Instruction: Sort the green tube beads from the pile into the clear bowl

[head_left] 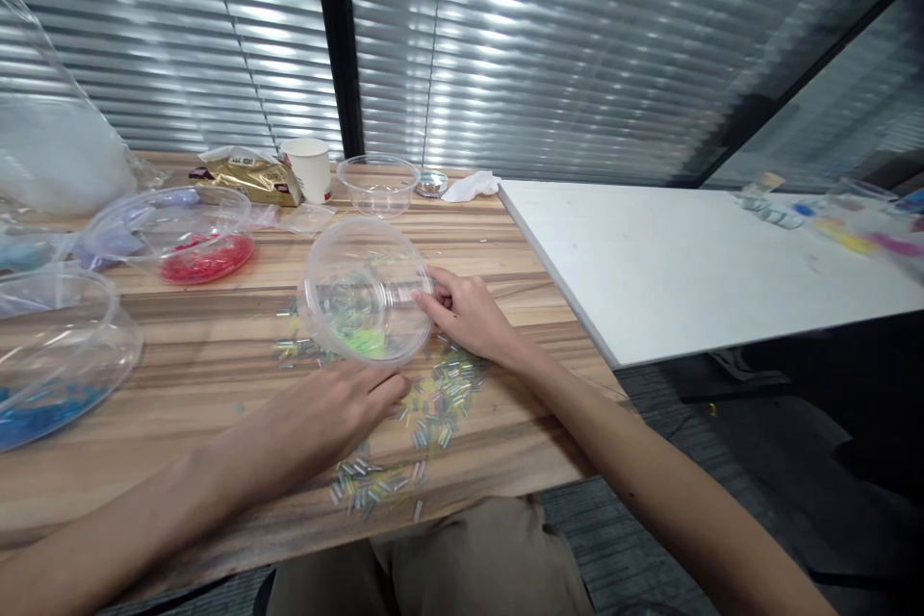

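A clear round plastic bowl (400, 255) is tilted toward me above the wood-grain table (267, 462), with some yellow-green pieces (365, 342) showing in or through its lower part. My right hand (468, 310) grips its right rim, thumb on one side and fingers on the other. Just below the bowl's near edge, my left hand (353, 399) has its fingers drawn together among scattered small tube-shaped beads (451, 390), greenish, yellow and clear. Whatever its fingertips hold, if anything, is hidden. More beads (368, 486) lie near the table's front edge.
At left stand clear tubs with blue pieces (54, 414) and red pieces (206, 257). Along the back are a gold packet (252, 178), a paper cup (309, 170), another clear bowl (379, 188) and a crumpled tissue (472, 186). A white table (650, 279) adjoins at right.
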The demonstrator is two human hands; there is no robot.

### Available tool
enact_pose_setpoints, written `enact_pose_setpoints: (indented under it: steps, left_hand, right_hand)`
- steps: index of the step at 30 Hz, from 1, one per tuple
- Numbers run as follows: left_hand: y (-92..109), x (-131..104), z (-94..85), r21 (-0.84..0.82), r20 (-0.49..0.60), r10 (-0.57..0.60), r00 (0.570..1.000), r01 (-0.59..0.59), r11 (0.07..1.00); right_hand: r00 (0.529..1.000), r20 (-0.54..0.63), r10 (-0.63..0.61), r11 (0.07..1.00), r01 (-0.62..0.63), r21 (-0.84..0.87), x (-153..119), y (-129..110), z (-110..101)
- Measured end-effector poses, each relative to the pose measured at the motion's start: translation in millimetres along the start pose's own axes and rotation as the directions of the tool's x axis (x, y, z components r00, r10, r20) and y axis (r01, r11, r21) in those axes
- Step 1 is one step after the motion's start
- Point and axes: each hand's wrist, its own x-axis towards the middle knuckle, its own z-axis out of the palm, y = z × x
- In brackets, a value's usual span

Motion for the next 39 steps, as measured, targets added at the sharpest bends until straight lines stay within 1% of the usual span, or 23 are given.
enact_pose_setpoints:
  steps: [3, 9, 12, 19, 23, 28, 34, 37, 39]
  left_hand:
    - [-2, -1, 2.0, -0.013, -0.002, -0.002, 1.000, 0.002, 1.000]
    - [-3, -1, 0.9, -0.027, -0.069, 0.014, 0.997, -0.016, 1.000]
    - [-2, -1, -1.0, 0.009, -0.115, 0.041, 0.993, -0.040, 0.999]
    - [1, -2, -7.4, 0.081, -0.176, 0.102, 0.979, -0.089, 0.993]
    - [2, -2, -8.3, 0.087, -0.156, 0.106, 0.982, -0.094, 0.992]
    - [2, -1, -10.5, 0.063, -0.140, 0.084, 0.987, -0.076, 0.995]
    - [7, 3, -27.2, 0.034, -0.063, 0.046, 0.997, -0.044, 0.998]
    - [10, 7, -34.4, 0.016, -0.078, 0.066, 0.995, -0.065, 0.998]
    - [11, 9, -36.4, -0.009, -0.111, 0.075, 0.991, -0.077, 0.997]
  right_hand:
    - [1.000, -0.017, 0.000, 1.000, 0.000, 0.007, 0, 1, 1]
    - [1.000, -0.029, 0.004, 1.000, -0.003, 0.025, -1, 2, 2]
    - [1.000, -0.030, 0.005, 0.997, -0.003, 0.071, -1, 1, 2]
    - [1.000, -0.009, 0.013, 0.976, -0.011, 0.218, 0, -1, 2]
    - [0.999, -0.026, 0.034, 0.959, -0.025, 0.281, 0, -1, 3]
    - [0.993, -0.061, 0.101, 0.938, -0.075, 0.338, 1, 0, 3]
    - [0.981, -0.108, 0.160, 0.900, -0.099, 0.425, 3, 2, 2]
    - [0.974, -0.131, 0.185, 0.883, -0.106, 0.457, 4, 3, 2]
    - [0.969, -0.139, 0.202, 0.874, -0.114, 0.473, 4, 3, 2]
